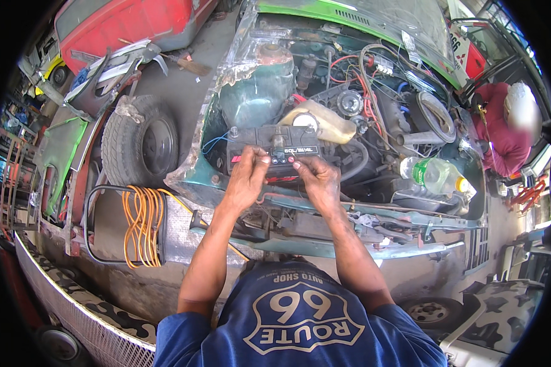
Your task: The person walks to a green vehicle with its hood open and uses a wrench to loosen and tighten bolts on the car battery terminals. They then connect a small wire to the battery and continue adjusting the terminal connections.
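A black car battery [239, 147] sits in the front corner of a green car's engine bay, near the front panel. My left hand [250, 175] is at its near edge, with thumb and fingers drawn together. Close by on the same edge, my right hand [321, 182] is pinched in a similar way, its fingertips pointing toward the left ones. Whatever lies between the fingertips is too small to make out. A short upright metal piece [278, 142] shows on top of the battery, just beyond my fingers. A thin blue wire [213, 144] runs beside its left end.
A clear plastic bottle [431, 175] lies on the bay's right side. A yellowish reservoir [330, 125] and hoses sit behind the battery. Left are a loose tyre [141, 140] and an orange cable coil [144, 226] on a frame. A person in maroon [502, 131] is at the right.
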Demonstrator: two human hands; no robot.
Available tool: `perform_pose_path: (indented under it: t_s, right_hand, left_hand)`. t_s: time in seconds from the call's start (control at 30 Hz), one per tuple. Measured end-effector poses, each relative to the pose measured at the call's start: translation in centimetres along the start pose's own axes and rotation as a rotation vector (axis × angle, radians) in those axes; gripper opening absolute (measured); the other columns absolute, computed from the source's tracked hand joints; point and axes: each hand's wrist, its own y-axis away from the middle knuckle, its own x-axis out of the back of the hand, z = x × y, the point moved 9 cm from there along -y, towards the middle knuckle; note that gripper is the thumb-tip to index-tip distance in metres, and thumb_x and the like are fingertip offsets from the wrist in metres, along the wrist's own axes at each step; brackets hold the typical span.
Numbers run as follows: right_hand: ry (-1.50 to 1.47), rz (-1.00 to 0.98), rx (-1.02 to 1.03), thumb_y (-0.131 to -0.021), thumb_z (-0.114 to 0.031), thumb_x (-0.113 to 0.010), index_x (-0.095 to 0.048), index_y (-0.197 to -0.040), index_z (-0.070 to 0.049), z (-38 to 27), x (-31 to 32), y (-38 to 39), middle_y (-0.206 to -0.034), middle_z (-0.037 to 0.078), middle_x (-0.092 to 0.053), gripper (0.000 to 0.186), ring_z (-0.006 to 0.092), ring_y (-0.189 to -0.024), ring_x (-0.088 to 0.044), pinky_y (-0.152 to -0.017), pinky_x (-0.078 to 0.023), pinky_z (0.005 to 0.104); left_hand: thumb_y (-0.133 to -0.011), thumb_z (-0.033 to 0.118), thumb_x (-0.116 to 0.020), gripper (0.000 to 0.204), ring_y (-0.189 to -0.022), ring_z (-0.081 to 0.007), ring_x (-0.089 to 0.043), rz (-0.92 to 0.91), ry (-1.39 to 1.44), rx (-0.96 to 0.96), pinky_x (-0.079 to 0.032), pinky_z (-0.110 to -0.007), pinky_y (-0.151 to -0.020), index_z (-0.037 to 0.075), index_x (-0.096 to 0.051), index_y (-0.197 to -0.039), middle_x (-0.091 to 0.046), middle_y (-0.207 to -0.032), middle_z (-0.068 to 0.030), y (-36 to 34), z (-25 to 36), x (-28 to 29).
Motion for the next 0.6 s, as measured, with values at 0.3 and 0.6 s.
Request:
perform_pose_path:
  t_s: [0.3, 0.6]
  right_hand:
    - [0.021, 0.086, 0.127, -0.092, -0.005, -0.08, -0.081, -0.103, 0.0, -0.5, -0.4, -0.1, -0.095, 0.013, -0.076, 0.012, 0.0187, -0.08, -0.071, -0.073, -0.056, 0.0322]
    - [0.09, 0.061, 0.171, -0.089, -0.004, -0.08, -0.078, -0.095, 0.002, -1.1, -0.6, 0.1, -0.084, 0.015, -0.074, 0.008, 0.0246, -0.07, -0.07, -0.066, -0.054, 0.0378]
  left_hand:
    - [-0.104, 0.008, -0.069, 0.014, -0.088, -0.0178, -0.077, -0.182, 0.072, -0.048, -0.06, -0.029, -0.068, -0.003, -0.07, -0.113, -0.078, -0.1, -0.0124, 0.1, -1.0, -0.2]
    - [-0.097, 0.007, -0.077, 0.014, -0.058, -0.0079, -0.057, -0.03, -0.138, -0.043, -0.046, -0.03, -0.052, 0.001, -0.064, -0.094, -0.066, -0.067, -0.0036, 0.9, -0.7, -1.1]
